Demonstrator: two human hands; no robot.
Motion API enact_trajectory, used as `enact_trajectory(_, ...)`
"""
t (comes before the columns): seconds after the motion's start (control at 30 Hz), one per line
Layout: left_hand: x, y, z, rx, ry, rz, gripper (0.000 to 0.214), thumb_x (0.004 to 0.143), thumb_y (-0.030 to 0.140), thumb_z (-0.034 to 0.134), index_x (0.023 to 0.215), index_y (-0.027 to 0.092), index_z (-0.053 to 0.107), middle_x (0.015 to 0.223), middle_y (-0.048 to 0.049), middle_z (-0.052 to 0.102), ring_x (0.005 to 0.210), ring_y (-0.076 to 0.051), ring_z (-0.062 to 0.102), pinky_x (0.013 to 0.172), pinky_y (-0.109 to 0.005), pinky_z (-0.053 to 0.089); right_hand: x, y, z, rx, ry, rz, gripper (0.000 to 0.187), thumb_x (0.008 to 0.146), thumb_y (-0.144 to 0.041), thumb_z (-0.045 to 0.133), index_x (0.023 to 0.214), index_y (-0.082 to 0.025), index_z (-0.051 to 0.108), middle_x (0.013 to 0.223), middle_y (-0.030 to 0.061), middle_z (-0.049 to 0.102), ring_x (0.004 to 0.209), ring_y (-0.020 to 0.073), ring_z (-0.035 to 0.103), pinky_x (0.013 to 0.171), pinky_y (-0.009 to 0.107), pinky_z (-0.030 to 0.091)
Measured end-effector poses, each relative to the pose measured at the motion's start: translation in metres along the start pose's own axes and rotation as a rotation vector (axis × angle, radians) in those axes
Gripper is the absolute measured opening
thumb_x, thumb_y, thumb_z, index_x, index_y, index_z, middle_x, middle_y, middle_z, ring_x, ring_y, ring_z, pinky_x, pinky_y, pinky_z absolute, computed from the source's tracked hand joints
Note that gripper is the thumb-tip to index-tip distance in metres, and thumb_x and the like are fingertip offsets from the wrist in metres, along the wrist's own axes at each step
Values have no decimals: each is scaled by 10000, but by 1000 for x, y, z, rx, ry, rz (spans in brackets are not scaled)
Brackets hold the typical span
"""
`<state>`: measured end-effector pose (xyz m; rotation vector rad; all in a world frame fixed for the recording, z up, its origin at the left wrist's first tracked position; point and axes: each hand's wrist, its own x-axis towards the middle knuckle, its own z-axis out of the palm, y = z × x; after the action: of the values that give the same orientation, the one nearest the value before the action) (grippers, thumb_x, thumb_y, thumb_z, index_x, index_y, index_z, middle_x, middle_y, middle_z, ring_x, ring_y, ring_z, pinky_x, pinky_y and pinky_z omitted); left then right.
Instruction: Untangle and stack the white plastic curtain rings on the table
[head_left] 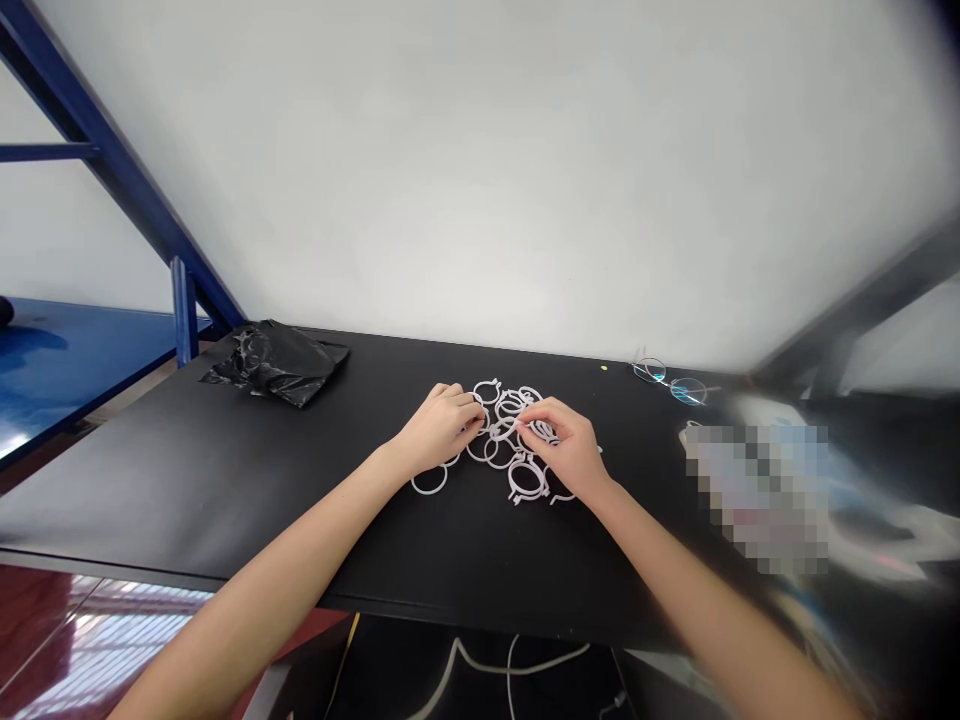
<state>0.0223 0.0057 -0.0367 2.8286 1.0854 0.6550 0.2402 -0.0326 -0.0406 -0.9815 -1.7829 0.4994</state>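
Several white plastic rings (525,478) lie in a loose pile in the middle of a black table (225,480). My left hand (439,428) rests on the pile's left side, fingers curled in a pinch on a ring. My right hand (564,440) sits on the right side of the pile, its fingers pinched on another white ring (517,408). The two hands almost meet over the pile's centre. One ring (429,482) lies apart just below my left wrist.
A crumpled black plastic bag (274,362) lies at the table's back left. A pair of glasses (670,380) rests at the back right near the white wall. A blurred-out item (757,490) sits at the right. Blue metal framing (112,170) stands to the left; cables (510,665) hang below.
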Motion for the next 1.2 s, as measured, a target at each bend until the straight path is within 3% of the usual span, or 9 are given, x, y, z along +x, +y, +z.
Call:
enact_trajectory(0.2, -1, 4, -2, -30, 47, 5, 185, 963, 263, 481, 905, 173, 633, 814, -35, 638, 805, -189, 516, 793, -341, 378, -1, -2, 1, 122, 191, -14, 86, 822, -149, 692, 854, -228, 697, 866, 46, 666, 839, 205, 657, 787, 394, 564)
enact_trajectory(0.37, -2, 18, -9, -148, 103, 88, 285, 932, 457, 537, 941, 176, 586, 858, -42, 630, 813, -188, 539, 804, -346, 400, -2, -7, 5, 156, 251, -18, 90, 818, -148, 701, 855, -230, 708, 873, 45, 673, 860, 205, 666, 807, 398, 574)
enact_trajectory(0.47, -2, 23, -7, -200, 179, 45, 360, 859, 510, 628, 981, 178, 557, 938, -66, 636, 866, -212, 563, 812, -366, 423, -3, -11, 8, 184, 265, -25, 94, 819, -142, 700, 856, -228, 711, 880, 47, 671, 857, 201, 668, 786, 389, 585)
enact_trajectory(0.6, -1, 26, -4, -464, 206, -69, 526, 808, 471, 708, 1216, 205, 510, 1116, -87, 641, 981, -221, 599, 882, -378, 467, -6, -19, 10, 209, 255, -40, 114, 816, -126, 701, 852, -233, 713, 881, 49, 679, 845, 201, 670, 760, 385, 591)
enact_trajectory(0.7, 0, 28, -5, -656, 152, -127, 394, 803, 391, 733, 1124, 200, 609, 969, -51, 671, 887, -186, 630, 849, -338, 499, -7, -21, 11, 205, 244, -30, 92, 818, -148, 704, 853, -234, 711, 882, 53, 680, 845, 206, 673, 759, 391, 600)
enact_trajectory(0.83, 2, 30, -9, -680, 197, -159, 419, 754, 347, 782, 1129, 211, 654, 954, -50, 621, 863, -174, 601, 845, -332, 512, -7, -20, 9, 166, 190, 2, 94, 846, -206, 683, 931, -233, 713, 912, 56, 690, 830, 195, 684, 755, 374, 620)
enact_trajectory(1.0, 1, 26, -13, -684, 170, -124, 390, 758, 332, 778, 1112, 207, 674, 991, -55, 624, 855, -164, 599, 831, -313, 514, -6, -17, 5, -59, 124, -163, 158, 861, -146, 660, 959, -251, 727, 887, 35, 754, 799, 192, 710, 743, 353, 603)
enact_trajectory(1.2, 0, 21, -18, -688, 105, -59, 344, 773, 341, 767, 1075, 188, 702, 894, -36, 640, 809, -157, 611, 786, -295, 501, -6, -18, 4, -50, 83, -221, 110, 855, -152, 664, 882, -241, 723, 807, 18, 753, 704, 176, 708, 663, 323, 587)
